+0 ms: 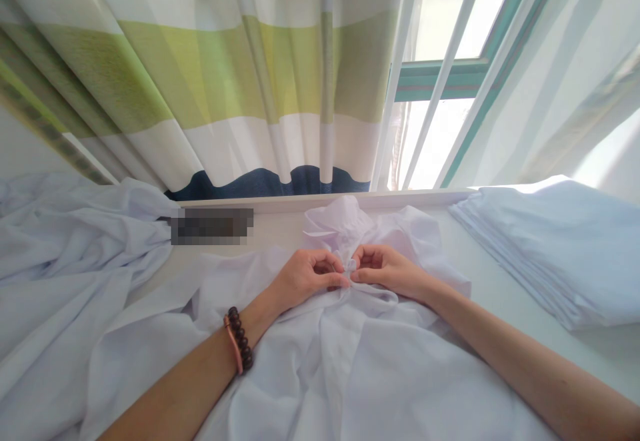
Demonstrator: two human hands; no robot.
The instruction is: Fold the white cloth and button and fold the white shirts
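A white garment (pixel 380 368) lies spread over the white surface in front of me, with a strip like a placket running down its middle. Its far end is bunched up near the back ledge. My left hand (pixel 307 276), with a dark beaded bracelet (pixel 243 344) at the wrist, pinches the cloth near that bunched end. Close beside it, my right hand (pixel 390 271) pinches the same spot from the other side. A small fold of white fabric shows between the fingertips. Whether a button is there I cannot make out. A loose loop of cloth hangs just below my right hand.
Neatly folded white cloth (pixel 560 248) is stacked at the right on the white table (pixel 595 354). Crumpled white cloth (pixel 75 241) fills the left side. Beside it is a dark, pixelated object (pixel 213 226). Behind hang a striped curtain (pixel 200 74) and a barred window (pixel 435 81).
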